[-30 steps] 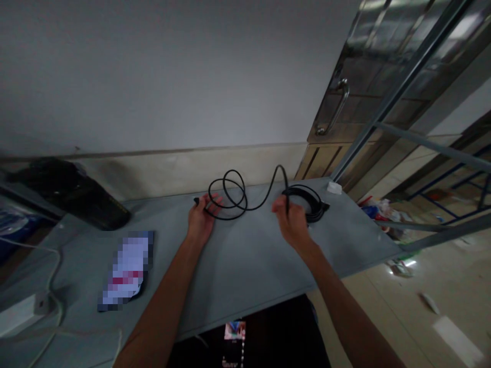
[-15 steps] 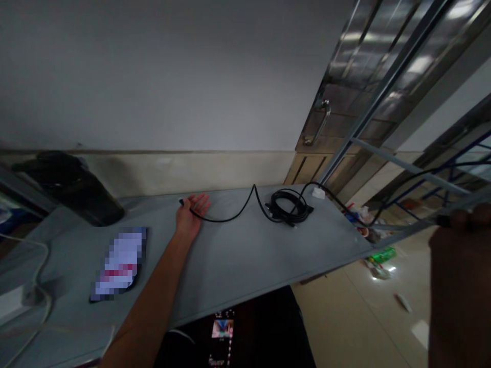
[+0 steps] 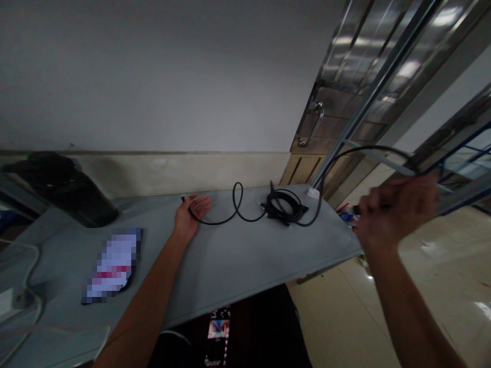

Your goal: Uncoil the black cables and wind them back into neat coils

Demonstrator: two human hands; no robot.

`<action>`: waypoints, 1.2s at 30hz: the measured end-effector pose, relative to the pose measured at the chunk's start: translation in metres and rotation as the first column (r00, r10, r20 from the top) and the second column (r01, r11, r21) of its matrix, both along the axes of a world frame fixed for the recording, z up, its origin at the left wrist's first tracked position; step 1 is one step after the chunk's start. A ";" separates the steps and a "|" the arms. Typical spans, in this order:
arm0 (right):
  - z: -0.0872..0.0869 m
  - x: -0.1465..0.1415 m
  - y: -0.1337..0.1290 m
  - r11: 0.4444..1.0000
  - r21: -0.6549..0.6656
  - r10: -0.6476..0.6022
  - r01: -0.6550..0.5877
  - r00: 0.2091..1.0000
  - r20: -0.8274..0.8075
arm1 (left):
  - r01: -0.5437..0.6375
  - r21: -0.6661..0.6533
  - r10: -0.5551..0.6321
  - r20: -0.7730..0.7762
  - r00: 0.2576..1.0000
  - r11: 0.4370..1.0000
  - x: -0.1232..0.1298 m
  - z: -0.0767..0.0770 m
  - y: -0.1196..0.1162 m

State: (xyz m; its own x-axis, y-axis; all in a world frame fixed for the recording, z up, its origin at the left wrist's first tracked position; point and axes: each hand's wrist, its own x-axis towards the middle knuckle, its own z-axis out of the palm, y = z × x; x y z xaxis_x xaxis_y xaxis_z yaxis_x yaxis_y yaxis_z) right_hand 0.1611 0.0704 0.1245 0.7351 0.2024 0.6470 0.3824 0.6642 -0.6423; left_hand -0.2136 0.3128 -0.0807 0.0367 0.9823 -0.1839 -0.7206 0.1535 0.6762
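A black cable (image 3: 217, 224) runs over the grey table (image 3: 245, 266), with a loop standing up near its middle. My left hand (image 3: 187, 217) lies palm up at the table's back edge, the cable's end caught at its thumb and the other fingers loosely curled. Raised beyond the table's right end, my right hand (image 3: 395, 207) is closed around another stretch of the cable near its other end, slightly blurred. Between the hands rests a coiled black cable (image 3: 286, 205), with plug ends showing at its side. Where the long cable passes the coil, I cannot tell whether they are joined.
A dark bottle (image 3: 65, 186) and a phone (image 3: 113, 266) with a blurred screen are on the left, near a white power strip (image 3: 11, 302) with its cord. A small white block (image 3: 313, 193) sits by a metal post (image 3: 368, 107). Another lit phone (image 3: 218, 329) is on my lap.
My right hand has come in from the far right toward the table, bringing the cable with it. The cable's sharp bend has turned into a rounded loop. My left hand stays in place.
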 end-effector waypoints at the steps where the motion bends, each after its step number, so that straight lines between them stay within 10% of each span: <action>1: -0.015 -0.023 0.013 0.998 -0.017 0.058 -0.056 0.985 0.163 | 0.028 -0.001 -0.028 -0.003 1.000 1.000 0.000 -0.001 0.000; 5: -0.091 -0.114 0.064 0.892 -0.442 0.389 -0.093 0.655 0.648 | 0.096 -0.026 -0.097 -0.016 0.995 0.995 -0.002 -0.003 0.003; 9: -0.163 -0.175 0.105 0.707 -0.700 0.647 0.100 0.307 0.698 | 0.092 -0.005 -0.091 -0.168 0.981 0.996 -0.002 -0.003 0.002; 13: -0.204 -0.195 0.118 0.638 -0.742 0.698 0.207 0.251 0.670 | 0.007 0.095 0.030 -0.381 0.924 0.995 0.003 -0.002 -0.004; 23: -0.220 -0.190 0.118 0.633 -0.756 0.696 0.166 0.307 0.649 | -0.067 0.421 0.394 -0.764 0.511 0.904 0.005 -0.016 -0.001; 36: -0.216 -0.189 0.117 0.627 -0.771 0.711 0.114 0.319 0.626 | 0.138 0.443 0.305 -0.781 0.545 0.886 -0.008 0.005 -0.008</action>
